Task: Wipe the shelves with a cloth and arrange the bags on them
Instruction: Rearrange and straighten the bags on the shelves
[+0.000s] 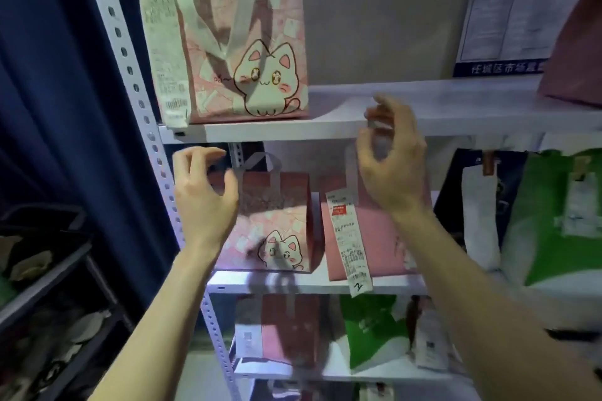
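Left hand [205,195] empty, loose; right hand [391,166] blurred, grip unclear. Centre pink bag [381,238] could topple if snagged.

poster [508,10] on wall: blue band [498,68] has white words, I read 任城区市场, rest cut off | top cat bag [247,52]: tiny marks by the cat, too small for me | long receipt [166,52] on it: barcode, print too blurry | hanging receipt [350,244] on plain pink bag [384,238]: red patch, print too blurry
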Demonstrator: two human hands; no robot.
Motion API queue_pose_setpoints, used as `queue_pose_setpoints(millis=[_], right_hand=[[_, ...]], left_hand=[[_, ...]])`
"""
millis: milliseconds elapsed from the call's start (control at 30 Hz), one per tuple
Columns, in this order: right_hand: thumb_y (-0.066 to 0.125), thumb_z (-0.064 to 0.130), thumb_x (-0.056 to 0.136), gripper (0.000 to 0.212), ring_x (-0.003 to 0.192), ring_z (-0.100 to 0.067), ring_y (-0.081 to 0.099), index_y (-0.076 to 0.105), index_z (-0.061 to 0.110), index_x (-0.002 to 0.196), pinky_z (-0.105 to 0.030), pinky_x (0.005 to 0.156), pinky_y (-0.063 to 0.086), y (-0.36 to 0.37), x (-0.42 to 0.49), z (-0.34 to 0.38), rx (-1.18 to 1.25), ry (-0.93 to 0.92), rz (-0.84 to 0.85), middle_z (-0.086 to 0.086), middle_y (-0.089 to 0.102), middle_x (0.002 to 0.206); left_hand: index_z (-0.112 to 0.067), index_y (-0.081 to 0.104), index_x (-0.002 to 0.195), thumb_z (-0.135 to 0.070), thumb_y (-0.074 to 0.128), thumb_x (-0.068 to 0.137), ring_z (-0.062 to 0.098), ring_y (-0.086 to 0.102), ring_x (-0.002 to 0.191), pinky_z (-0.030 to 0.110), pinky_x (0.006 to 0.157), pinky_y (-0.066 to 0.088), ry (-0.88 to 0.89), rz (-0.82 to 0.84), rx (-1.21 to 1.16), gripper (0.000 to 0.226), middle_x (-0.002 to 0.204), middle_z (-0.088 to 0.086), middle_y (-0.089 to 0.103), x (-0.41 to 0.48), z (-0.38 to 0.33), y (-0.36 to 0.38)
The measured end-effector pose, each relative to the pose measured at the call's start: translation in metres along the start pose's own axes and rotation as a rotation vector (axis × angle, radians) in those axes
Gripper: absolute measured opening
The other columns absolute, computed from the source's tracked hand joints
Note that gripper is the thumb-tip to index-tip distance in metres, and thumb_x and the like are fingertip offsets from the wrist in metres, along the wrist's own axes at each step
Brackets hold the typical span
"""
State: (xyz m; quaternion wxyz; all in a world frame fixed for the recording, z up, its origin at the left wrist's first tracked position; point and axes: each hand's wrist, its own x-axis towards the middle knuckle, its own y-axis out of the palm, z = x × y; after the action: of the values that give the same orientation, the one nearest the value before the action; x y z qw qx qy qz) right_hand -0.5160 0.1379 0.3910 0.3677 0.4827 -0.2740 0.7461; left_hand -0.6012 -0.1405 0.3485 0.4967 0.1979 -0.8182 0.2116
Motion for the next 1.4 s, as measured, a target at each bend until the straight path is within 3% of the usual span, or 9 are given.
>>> queue_pose_setpoints(millis=[133, 300, 467, 600, 800, 1000, 1100, 1267, 1400], right_hand=[[0.064, 0.014, 0.096, 0.037, 0.108, -0.007, 0.062, 0.060, 0.017, 0.133, -0.029, 0.099, 0.055, -0.045, -0.069, -0.050, -0.196, 0.240, -0.001, 0.000, 0.064, 0.124], [0.061, 0.007, 0.095, 0.059, 0.118, -0.026, 0.063, 0.045, 0.010, 0.152, -0.036, 0.093, 0.054, -0.082, -0.137, -0.099, -0.423, 0.519, 0.201, -0.008, 0.051, 0.149], [0.071, 0.010, 0.094, 0.089, 0.121, -0.037, 0.063, 0.020, 0.013, 0.167, -0.046, 0.091, 0.058, -0.084, -0.154, -0.120, -0.502, 0.641, 0.406, -0.016, 0.047, 0.155], [0.079, 0.016, 0.089, 0.099, 0.119, -0.039, 0.063, 0.017, 0.009, 0.165, -0.051, 0.096, 0.058, -0.084, -0.146, -0.134, -0.542, 0.821, 0.426, -0.020, 0.059, 0.138], [0.071, 0.002, 0.088, 0.061, 0.115, -0.034, 0.064, 0.046, 0.006, 0.143, -0.054, 0.097, 0.057, -0.108, -0.162, -0.119, -0.461, 0.799, 0.432, -0.013, 0.063, 0.129], [0.057, -0.015, 0.083, 0.123, 0.082, -0.024, 0.062, -0.011, 0.047, 0.164, -0.034, 0.063, 0.052, -0.156, -0.197, -0.060, -0.383, 0.663, 0.461, -0.009, 0.056, 0.143], [0.057, -0.011, 0.084, 0.116, 0.088, -0.015, 0.057, 0.003, 0.055, 0.163, -0.029, 0.058, 0.052, -0.186, -0.205, -0.034, -0.318, 0.544, 0.464, 0.007, 0.038, 0.159], [0.052, -0.008, 0.089, 0.078, 0.100, 0.002, 0.055, 0.045, 0.041, 0.148, -0.017, 0.077, 0.056, -0.222, -0.193, 0.006, -0.227, 0.441, 0.361, 0.012, 0.046, 0.134], [0.053, -0.007, 0.090, 0.068, 0.110, 0.014, 0.050, 0.052, 0.036, 0.143, -0.007, 0.076, 0.052, -0.238, -0.147, 0.034, -0.177, 0.360, 0.247, 0.016, 0.045, 0.127]], left_hand=[[-0.018, 0.068, 0.113, -0.002, 0.067, 0.092, 0.000, 0.057, 0.101, 0.016, 0.094, 0.048, -0.105, 0.324, -0.068, 0.026, 0.115, -0.002, 0.059, -0.078, -0.005, 0.039], [-0.021, 0.069, 0.122, -0.013, 0.074, 0.095, 0.005, 0.060, 0.109, 0.014, 0.098, 0.046, -0.146, 0.764, -0.198, 0.029, 0.123, -0.005, 0.059, -0.144, -0.012, 0.084], [-0.024, 0.065, 0.133, -0.016, 0.077, 0.094, 0.008, 0.061, 0.108, 0.013, 0.094, 0.048, -0.280, 0.951, -0.267, 0.042, 0.131, -0.002, 0.060, -0.179, -0.008, 0.114], [-0.022, 0.062, 0.140, -0.015, 0.078, 0.097, 0.013, 0.066, 0.125, 0.039, 0.109, 0.056, -0.537, 0.936, -0.413, 0.046, 0.139, -0.004, 0.067, -0.187, -0.012, 0.127], [-0.021, 0.061, 0.141, -0.010, 0.076, 0.097, 0.014, 0.065, 0.130, 0.048, 0.111, 0.056, -0.624, 0.834, -0.436, 0.048, 0.141, -0.004, 0.067, -0.208, -0.035, 0.108], [-0.036, 0.064, 0.128, 0.003, 0.069, 0.098, 0.014, 0.073, 0.119, 0.051, 0.093, 0.065, -0.726, 0.696, -0.506, 0.049, 0.132, -0.008, 0.073, -0.217, -0.090, 0.048], [-0.038, 0.064, 0.130, 0.013, 0.061, 0.096, 0.020, 0.076, 0.115, 0.051, 0.077, 0.069, -0.759, 0.641, -0.533, 0.061, 0.130, -0.004, 0.074, -0.220, -0.125, 0.018], [-0.029, 0.062, 0.140, 0.020, 0.055, 0.092, 0.008, 0.074, 0.115, 0.032, 0.086, 0.066, -0.626, 0.534, -0.539, 0.070, 0.129, -0.007, 0.073, -0.214, -0.179, -0.024], [-0.036, 0.063, 0.140, 0.027, 0.051, 0.086, 0.009, 0.074, 0.117, 0.029, 0.082, 0.066, -0.526, 0.460, -0.584, 0.083, 0.127, -0.012, 0.075, -0.175, -0.213, -0.039]])
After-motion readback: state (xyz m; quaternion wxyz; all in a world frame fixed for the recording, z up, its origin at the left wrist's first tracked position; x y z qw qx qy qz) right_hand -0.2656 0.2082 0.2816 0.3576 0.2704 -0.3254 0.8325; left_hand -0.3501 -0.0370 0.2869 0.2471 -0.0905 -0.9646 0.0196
